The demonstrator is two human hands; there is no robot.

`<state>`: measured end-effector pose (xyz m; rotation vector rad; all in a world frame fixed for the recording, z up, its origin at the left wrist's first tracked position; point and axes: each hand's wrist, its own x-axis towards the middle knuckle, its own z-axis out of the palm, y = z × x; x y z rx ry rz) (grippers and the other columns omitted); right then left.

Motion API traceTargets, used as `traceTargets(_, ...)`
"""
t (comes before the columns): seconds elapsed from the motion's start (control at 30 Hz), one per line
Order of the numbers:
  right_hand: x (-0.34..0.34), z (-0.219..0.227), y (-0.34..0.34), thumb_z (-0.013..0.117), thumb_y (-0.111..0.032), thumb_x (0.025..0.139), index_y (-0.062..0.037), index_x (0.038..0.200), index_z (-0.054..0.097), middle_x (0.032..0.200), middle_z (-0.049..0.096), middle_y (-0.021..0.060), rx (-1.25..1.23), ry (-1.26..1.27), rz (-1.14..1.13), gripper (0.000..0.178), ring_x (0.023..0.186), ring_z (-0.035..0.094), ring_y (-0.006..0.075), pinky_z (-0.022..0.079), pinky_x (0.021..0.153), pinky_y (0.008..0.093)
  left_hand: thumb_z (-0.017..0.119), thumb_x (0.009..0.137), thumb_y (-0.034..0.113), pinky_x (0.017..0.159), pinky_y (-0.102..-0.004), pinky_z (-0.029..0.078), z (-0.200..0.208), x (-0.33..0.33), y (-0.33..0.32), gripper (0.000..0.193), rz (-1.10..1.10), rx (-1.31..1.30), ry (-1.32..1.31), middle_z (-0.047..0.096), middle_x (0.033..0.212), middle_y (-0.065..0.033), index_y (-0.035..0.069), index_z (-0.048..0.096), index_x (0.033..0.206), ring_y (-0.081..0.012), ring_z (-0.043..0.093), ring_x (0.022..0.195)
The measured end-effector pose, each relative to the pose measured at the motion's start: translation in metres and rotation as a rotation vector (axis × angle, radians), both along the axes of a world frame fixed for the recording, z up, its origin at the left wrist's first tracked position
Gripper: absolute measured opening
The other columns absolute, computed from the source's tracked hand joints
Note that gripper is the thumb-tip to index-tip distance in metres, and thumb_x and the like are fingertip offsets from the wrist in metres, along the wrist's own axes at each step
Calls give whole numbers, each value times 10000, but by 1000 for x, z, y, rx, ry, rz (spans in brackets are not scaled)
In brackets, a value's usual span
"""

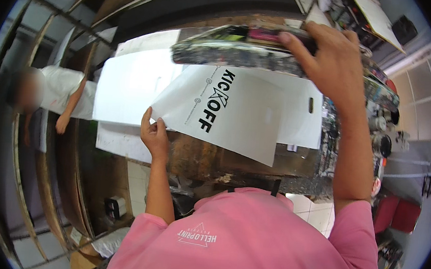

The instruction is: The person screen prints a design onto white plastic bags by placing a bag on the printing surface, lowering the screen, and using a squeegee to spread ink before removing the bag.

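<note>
Nearest is the pink shirt (pixel 247 240), with the brown-stained worktop (pixel 193 155) just beyond it. The left hand (pixel 156 135) has its thumb and forefinger closed on a corner of the bag (pixel 250 119). This bag is white with black print, and lies slantwise on the worktop between the two hands, its near corner reaching toward the shirt. Farther out, the right hand (pixel 335 58) grips the paint-crusted frame (pixel 242 57), which is tilted up across the bag's far side. White sheets (pixel 130 83) lie left of the left hand; jars (pixel 378 123) crowd right of the right forearm. Well beyond the left hand, a person (pixel 63 90) is beside the rack (pixel 75 184).
</note>
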<state>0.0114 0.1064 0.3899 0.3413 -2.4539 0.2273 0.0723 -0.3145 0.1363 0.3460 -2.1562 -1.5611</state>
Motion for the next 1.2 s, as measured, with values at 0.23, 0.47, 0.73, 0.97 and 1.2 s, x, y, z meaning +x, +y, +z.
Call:
traceTargets(0.23,6,4,-12,656,-559,981,11,929,702,846,686,164,-25,-78,-31,574,837,650,351,412,910,445,601,910,-94,688,-246,491,-5,9,-135,638,95,-271,150,516,1564,-139,-12,502,1535,-103,555,806)
traceTargets(0.47,13,0,-15,673,-502,985,10,918,692,845,681,163,6,-61,-55,517,843,642,344,409,885,443,590,899,-76,765,-253,486,23,1,-176,654,210,-336,177,510,1578,-169,-21,494,1544,-147,590,987)
traceTargets(0.73,11,4,-8,604,-632,989,-30,870,703,808,710,156,9,-67,-29,622,804,674,350,417,875,473,633,872,70,1213,-455,365,-92,0,-333,727,604,-495,-289,448,1538,-386,45,474,1581,-438,489,1424)
traceTargets(0.97,12,-13,0,636,-643,962,-27,1239,678,842,713,207,-34,-25,-73,678,895,694,378,440,919,467,674,1054,355,1188,-443,406,38,-27,4,671,-185,-173,-129,537,1513,-280,-53,471,1547,-341,545,1390)
traceTargets(1.2,92,-96,-10,713,-527,932,-27,1408,608,1014,639,133,107,-307,6,698,973,607,327,444,890,476,531,898,869,1240,-523,375,135,71,161,1352,-507,1513,-399,235,1654,-392,-102,-49,1640,-448,308,1559)
